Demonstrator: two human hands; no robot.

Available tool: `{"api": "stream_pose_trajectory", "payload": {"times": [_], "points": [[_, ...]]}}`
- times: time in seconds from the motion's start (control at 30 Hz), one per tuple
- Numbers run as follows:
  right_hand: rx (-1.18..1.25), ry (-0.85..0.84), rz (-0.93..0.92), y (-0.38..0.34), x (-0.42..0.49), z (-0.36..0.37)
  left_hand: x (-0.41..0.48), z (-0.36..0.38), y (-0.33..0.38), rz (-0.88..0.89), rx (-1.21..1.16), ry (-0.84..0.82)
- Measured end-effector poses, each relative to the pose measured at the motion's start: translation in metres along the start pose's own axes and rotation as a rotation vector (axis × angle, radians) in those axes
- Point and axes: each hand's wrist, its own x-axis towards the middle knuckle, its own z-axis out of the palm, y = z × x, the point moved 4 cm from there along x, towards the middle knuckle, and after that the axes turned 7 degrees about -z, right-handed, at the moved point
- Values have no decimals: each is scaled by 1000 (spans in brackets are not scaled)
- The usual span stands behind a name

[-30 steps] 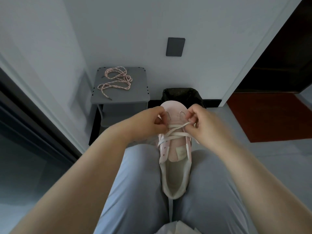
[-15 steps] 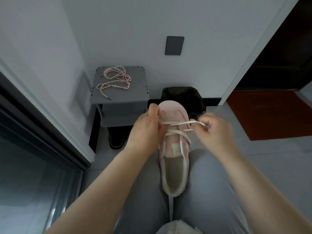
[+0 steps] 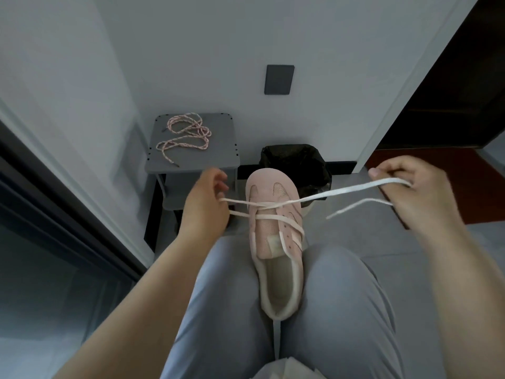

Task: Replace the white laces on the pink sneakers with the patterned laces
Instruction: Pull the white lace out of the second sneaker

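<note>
Head view: at left, the left hand (image 3: 203, 206) curls its fingers round two strands of the white lace (image 3: 341, 191); behind it, the patterned laces (image 3: 185, 135) lie coiled on a grey stool (image 3: 218, 157). Wedged between the thighs, the pink sneaker (image 3: 276, 242) points toe away, lace crossed over its eyelets. Far right, the right hand (image 3: 418, 192) pinches a drawn-out loop, tip dangling. Half a second earlier both hands were close against the shoe.

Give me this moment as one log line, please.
step: unlacing | left hand: pinches flat white lace | right hand: grips same lace, stretched sideways | pink suede sneaker: between thighs | pink-patterned rope laces: on grey stool
</note>
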Motion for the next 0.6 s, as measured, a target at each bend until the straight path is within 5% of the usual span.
{"api": "stream_pose_trajectory", "payload": {"times": [0.1, 0.17, 0.23, 0.3, 0.37, 0.43, 0.5, 0.6], "points": [[509, -29, 117, -4, 2, -7, -9, 10, -13, -416, -765, -227], [566, -86, 122, -13, 2, -9, -15, 12, -13, -520, -929, -333], [243, -211, -9, -22, -2, -4, -12, 0, -9, -354, -554, -279], [35, -398, -65, -27, -12, 21, -4, -22, -2, -29, 135, -78], [-43, -580, -26, -26, -31, 56, 2, -41, 8, 176, 412, 96], [-176, -696, -57, -22, -50, 86, 8, -61, 9, 201, 228, 251], [-228, -720, -87, -18, -62, 103, 16, -71, 0, 44, -233, 292], [-171, -638, -84, -10, -66, 111, 12, -44, -9, -380, -911, -206]]}}
